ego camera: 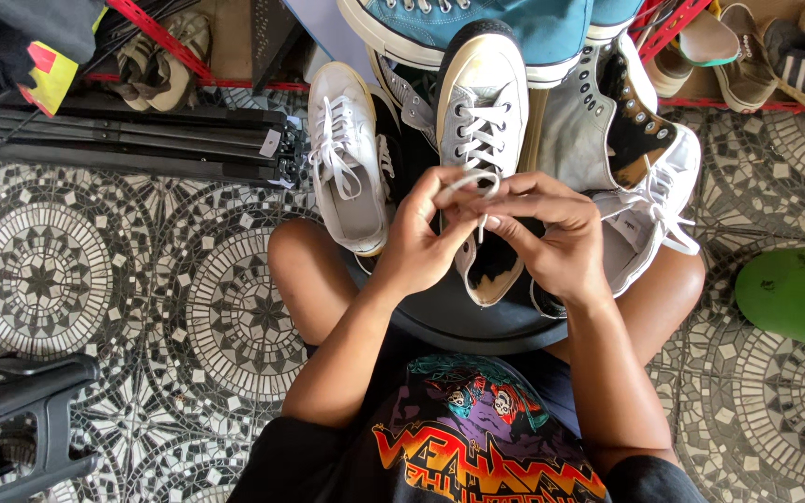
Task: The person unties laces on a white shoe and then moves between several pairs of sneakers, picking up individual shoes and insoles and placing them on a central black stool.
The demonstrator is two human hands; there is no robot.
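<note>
Right now both hands meet at the centre of the view, over a grey sneaker (483, 121) that lies toe-up toward twelve o'clock on a dark round tray (458, 321) across the person's knees. The left hand (421, 242) comes in from seven o'clock and pinches a white lace (473, 179) between thumb and forefinger, fingers closed on it. The right hand (556, 237) comes in from five o'clock, its fingers curled and closed on the same lace, whose loop arches just above the two hands while one end hangs down between them. The hands touch each other at the fingertips, directly over the sneaker's open throat.

At ten o'clock from the hands a white sneaker (347, 158) lies beside the grey one, laced, its sole edge touching the tray. At two o'clock a grey high-top (607, 130) with a black lining leans open, loose white laces trailing toward three o'clock. At twelve o'clock a blue canvas shoe (477, 23) rests above the grey toe. Far off at three o'clock stands a green bucket (798, 293) on the patterned mosaic floor (95, 279).
</note>
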